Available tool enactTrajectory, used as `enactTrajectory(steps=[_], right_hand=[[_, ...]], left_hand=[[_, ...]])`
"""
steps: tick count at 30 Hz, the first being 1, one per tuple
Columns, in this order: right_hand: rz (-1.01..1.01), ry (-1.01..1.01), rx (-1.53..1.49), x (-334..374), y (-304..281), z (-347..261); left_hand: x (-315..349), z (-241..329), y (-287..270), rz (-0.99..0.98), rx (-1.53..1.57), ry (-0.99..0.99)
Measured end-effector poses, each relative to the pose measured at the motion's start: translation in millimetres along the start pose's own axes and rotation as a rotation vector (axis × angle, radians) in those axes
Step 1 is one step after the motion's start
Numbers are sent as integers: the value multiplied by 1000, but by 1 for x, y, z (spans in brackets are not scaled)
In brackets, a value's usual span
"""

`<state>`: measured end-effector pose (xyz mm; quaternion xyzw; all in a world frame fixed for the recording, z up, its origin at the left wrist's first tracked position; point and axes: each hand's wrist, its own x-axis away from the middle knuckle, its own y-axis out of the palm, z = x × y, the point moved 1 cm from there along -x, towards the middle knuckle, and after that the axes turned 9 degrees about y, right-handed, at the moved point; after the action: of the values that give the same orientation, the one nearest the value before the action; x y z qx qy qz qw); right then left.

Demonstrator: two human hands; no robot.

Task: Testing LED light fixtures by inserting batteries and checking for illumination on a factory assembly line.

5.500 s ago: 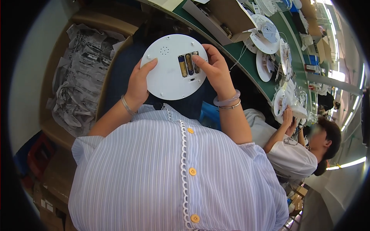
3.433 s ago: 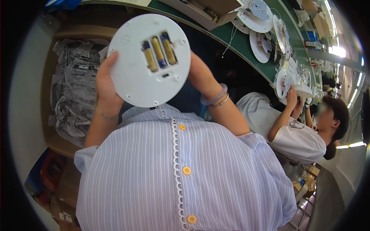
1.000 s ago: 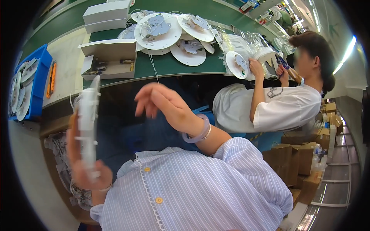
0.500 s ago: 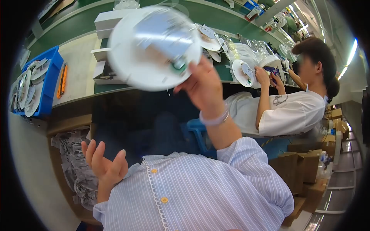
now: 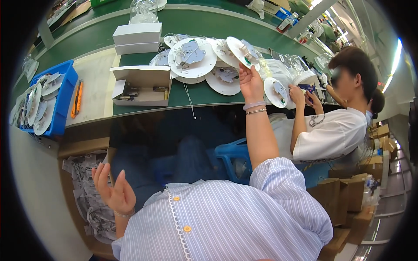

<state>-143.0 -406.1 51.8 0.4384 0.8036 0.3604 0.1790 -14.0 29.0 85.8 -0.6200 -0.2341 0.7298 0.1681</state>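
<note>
My right hand (image 5: pixel 251 85) reaches over the green bench, its fingertips pinching the lower edge of a tilted round white lamp plate (image 5: pixel 235 47). A grey-blue board and a small green part sit on that plate. Just left of it, more white lamp plates (image 5: pixel 204 65) with boards and thin wires lie in an overlapping pile. One wire hangs over the bench's front edge. Away from the bench, my left hand (image 5: pixel 114 191) is raised low on the left, empty, fingers apart, above a carton (image 5: pixel 85 153) of grey wrapped pieces.
An open white box (image 5: pixel 141 82) holds several small dark cylinders, with a closed white box (image 5: pixel 137 38) behind it. A blue crate (image 5: pixel 65 93) of plates and an orange cutter (image 5: pixel 77 99) are at left. On the right, a co-worker (image 5: pixel 335 119) holds another plate and a purple tool.
My right hand has carried the lamp plate away from close in front of me, forward and right to the pile. The boxes and pile behind it now show. My left hand has dropped slightly.
</note>
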Motion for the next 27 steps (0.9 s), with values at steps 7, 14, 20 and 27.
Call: enactTrajectory(steps=[7, 14, 20, 27], right_hand=[[98, 114, 145, 0, -7, -3], [161, 183, 185, -7, -7, -2], [220, 190, 209, -13, -3, -7], [229, 220, 212, -9, 0, -11]], left_hand=[[-1, -10, -7, 43, -32, -72], [-4, -9, -7, 4, -45, -190], [-3, -9, -6, 4, -30, -239], [-1, -11, -10, 0, -31, -243]])
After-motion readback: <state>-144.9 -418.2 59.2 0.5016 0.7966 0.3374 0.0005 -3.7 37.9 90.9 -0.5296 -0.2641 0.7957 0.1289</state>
